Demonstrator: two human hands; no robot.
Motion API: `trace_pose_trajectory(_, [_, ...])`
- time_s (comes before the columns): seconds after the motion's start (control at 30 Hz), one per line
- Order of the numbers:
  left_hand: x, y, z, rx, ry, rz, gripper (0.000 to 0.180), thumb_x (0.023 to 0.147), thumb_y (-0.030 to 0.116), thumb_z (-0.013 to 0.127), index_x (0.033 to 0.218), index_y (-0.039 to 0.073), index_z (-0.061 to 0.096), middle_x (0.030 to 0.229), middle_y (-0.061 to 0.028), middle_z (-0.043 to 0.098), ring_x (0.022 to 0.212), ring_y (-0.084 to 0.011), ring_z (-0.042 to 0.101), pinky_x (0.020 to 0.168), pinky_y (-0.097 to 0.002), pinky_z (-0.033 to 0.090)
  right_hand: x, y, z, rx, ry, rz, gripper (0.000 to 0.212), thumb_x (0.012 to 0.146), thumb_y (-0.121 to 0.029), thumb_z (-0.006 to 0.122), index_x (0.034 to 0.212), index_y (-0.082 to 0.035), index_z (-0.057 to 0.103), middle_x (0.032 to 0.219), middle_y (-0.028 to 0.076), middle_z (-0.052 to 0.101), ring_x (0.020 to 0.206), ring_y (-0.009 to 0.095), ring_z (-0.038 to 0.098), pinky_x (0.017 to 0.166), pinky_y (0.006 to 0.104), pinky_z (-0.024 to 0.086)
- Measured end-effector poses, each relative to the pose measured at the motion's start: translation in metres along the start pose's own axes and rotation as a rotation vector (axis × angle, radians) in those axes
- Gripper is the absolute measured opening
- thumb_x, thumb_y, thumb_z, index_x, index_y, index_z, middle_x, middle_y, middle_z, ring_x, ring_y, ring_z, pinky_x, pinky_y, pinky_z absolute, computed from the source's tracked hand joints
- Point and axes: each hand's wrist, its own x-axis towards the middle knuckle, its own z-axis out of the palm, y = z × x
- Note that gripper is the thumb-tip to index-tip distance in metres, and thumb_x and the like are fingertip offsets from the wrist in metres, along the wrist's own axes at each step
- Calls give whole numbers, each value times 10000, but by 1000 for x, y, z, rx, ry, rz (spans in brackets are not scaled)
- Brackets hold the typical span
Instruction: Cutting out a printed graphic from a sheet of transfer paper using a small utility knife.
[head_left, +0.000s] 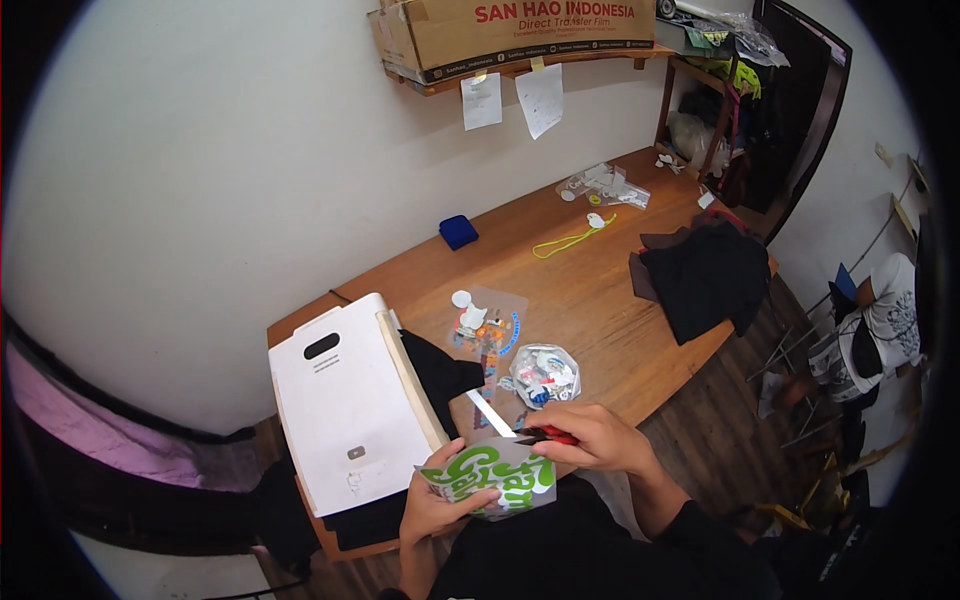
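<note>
My left hand (431, 512) grips a clear film sheet (541, 481) printed with green and white lettering, thumb on top and fingers beneath. At the sheet's upper edge, my right hand (594, 437) is closed round scissors (553, 435) with red and black handles; their blades are mostly hidden. A narrow pale strip (489, 412) sticks out beyond that edge; I cannot tell whether it is attached to the sheet. Just past my hands is a round container (574, 366) of cut scraps. Left of it lies a clear sheet with colourful prints (505, 318) and white offcuts.
A white heat press (350, 400) stands at the left, with black cloth (437, 365) emerging beside it. Farther off lie a dark blue folded cloth (458, 232), a yellow cord (570, 243) and film scraps (605, 185). Dark garments (705, 278) are piled right. Another person (868, 330) is at far right.
</note>
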Motion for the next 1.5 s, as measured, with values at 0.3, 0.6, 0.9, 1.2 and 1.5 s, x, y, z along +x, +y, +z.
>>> trace_pose_trajectory(0.3, [-1,-1,-1,-22,-36,-5,683,677,-94,731,1256,-54,369,1079,-208,576,942,-241,620,764,-348,563,0,0,0,2,20,-10,289,811,-187,663,1005,15,590,891,148,641,734,269,633,643,318,503])
trace_pose_trajectory(0.6, [-2,-4,-3,-21,-19,-23,685,671,-88,739,1246,-75,367,1103,-204,565,959,-240,613,792,-343,552,0,-3,-1,-6,9,-26,290,813,-191,664,1003,15,591,879,148,638,729,264,628,632,320,499])
trace_pose_trajectory(0.9, [-2,-3,-2,-44,-26,-37,685,675,-98,731,1253,-64,364,1097,-204,570,956,-239,614,789,-340,553,-1,1,0,-15,29,-42,294,810,-186,665,1010,17,590,876,143,637,716,257,627,626,315,496])
trace_pose_trajectory(1.2, [-1,-1,2,-89,-12,-37,689,676,-107,726,1258,-59,362,1103,-204,564,958,-247,613,773,-351,560,-1,0,3,-5,66,-7,257,818,-182,656,974,18,610,864,136,642,711,249,629,619,313,496])
trace_pose_trajectory(1.5, [-1,-3,-1,2,-30,-10,690,682,-104,722,1266,-63,356,1072,-207,579,927,-247,624,756,-351,566,-2,6,4,2,153,-49,240,814,-140,652,994,10,604,788,133,621,659,251,611,579,321,462])
